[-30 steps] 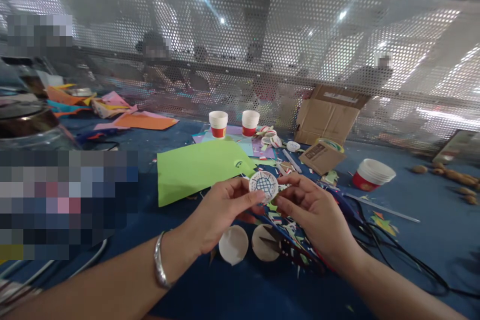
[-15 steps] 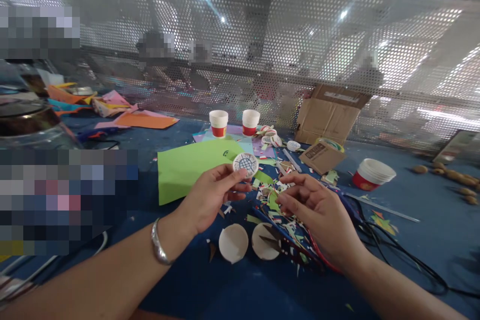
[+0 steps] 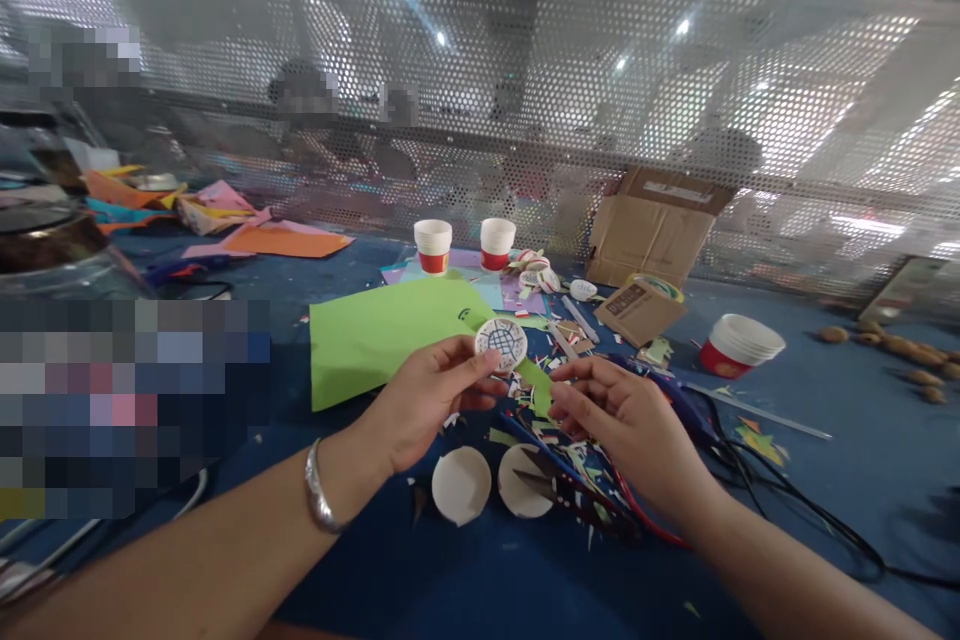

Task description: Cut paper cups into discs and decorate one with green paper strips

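Note:
My left hand (image 3: pixel 442 390) pinches a small round white disc (image 3: pixel 501 345) between thumb and fingers; a blue grid pattern is drawn on its face. Just to the right, my right hand (image 3: pixel 611 405) hovers with half-curled fingers, thumb and index slightly apart. A green paper scrap (image 3: pixel 537 388) shows beside its fingertips, and I cannot tell whether they touch. Below the hands lie two plain paper discs, a left one (image 3: pixel 461 486) and a right one (image 3: pixel 517 495). Scissors (image 3: pixel 574 495) rest with their blades over the right disc, their handles partly hidden under my right hand.
Green paper (image 3: pixel 375 340) lies behind my left hand. Beyond stand two stacks of paper cups (image 3: pixel 433 248) (image 3: pixel 497 244); another cup stack (image 3: pixel 739 345) tilts at right. A cardboard box (image 3: pixel 649 230), decorated discs (image 3: pixel 540 275), paper scraps and black cables (image 3: pixel 795 500) are around.
My left hand has shifted slightly right with the disc, and my right hand has drawn a little left toward it. The discs and scissors on the table stay put.

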A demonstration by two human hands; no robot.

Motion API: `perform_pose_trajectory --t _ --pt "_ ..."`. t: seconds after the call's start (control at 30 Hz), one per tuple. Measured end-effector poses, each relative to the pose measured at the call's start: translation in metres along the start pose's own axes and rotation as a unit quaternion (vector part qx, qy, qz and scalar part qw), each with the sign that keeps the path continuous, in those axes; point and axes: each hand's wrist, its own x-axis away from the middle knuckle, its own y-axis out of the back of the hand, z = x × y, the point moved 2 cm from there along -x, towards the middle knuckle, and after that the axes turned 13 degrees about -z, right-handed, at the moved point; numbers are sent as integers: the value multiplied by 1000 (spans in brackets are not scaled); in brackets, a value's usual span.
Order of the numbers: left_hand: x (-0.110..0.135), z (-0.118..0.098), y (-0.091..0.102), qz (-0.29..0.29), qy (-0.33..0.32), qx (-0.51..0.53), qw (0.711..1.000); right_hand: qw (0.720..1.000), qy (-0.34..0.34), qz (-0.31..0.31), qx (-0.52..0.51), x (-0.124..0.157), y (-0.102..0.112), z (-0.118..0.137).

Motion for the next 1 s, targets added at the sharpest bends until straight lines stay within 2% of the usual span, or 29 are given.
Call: perform_pose_trajectory --t 0.1,0.33,0.53,0.73,1.0 --pt "3 2 -3 30 1 -11 1000 1000 -7 9 0 -1 -2 -3" --pt "6 2 -6 39 8 -15 999 1000 -19 21 10 -1 -4 -4" --pt "8 5 -6 71 12 -32 997 999 -26 21 -5 -1 -5 -1" --pt "9 3 -7 67 -21 -69 995 999 -9 39 9 0 -7 2" --pt "9 5 -9 61 -40 -99 992 998 -50 26 -15 -3 -14 2"
